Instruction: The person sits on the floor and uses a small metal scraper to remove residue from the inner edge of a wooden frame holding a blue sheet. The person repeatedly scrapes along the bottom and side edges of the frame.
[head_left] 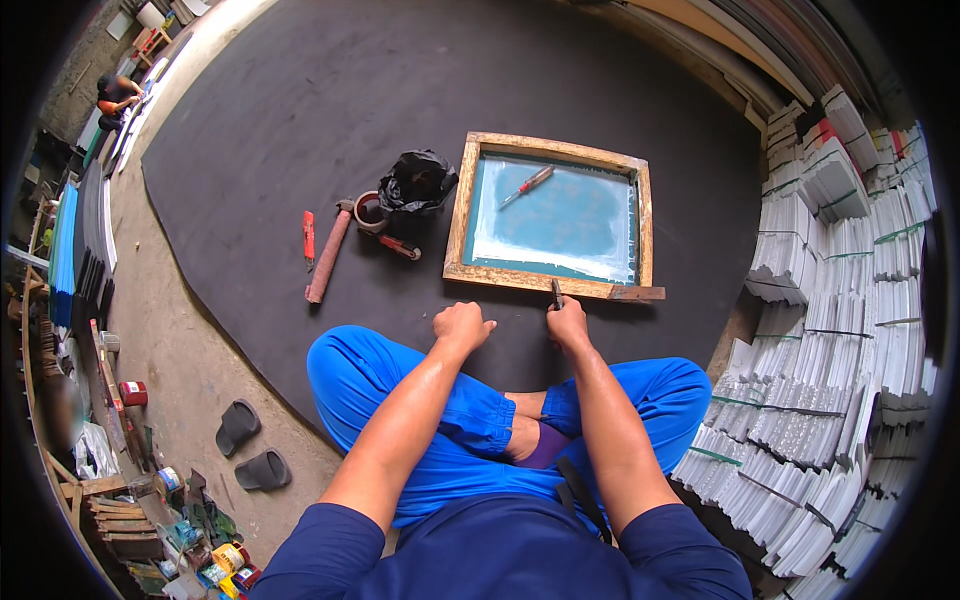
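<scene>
Your navy shirt (pixel 500 550) is closest, above one pair of blue trousers (pixel 640 405) folded cross-legged on a dark sheet (pixel 260 110). You have two bare hands out in front. Your left hand (pixel 463 325) is curled into a fist, thumb pointing right, with nothing visible in it; your right hand (pixel 568 324) grips one small dark tool (pixel 557 291), its tip overlapping the near edge of the frame in view, so you cannot tell whether they touch.

One wooden frame (pixel 461 215) lies flat just beyond both hands. Its four bars are worn, pale brown and stained, around one teal screen (pixel 590 215) with a lighter patch edged in ragged white. One brown strip (pixel 638 293) juts past the near corner, right of your right hand. One screwdriver (pixel 539 178) rests on the screen.

Ahead and left of your left hand are one black plastic bag (pixel 417 180), one round tub (pixel 370 210), one long reddish roll (pixel 328 260) and two red tools (pixel 309 240).
</scene>
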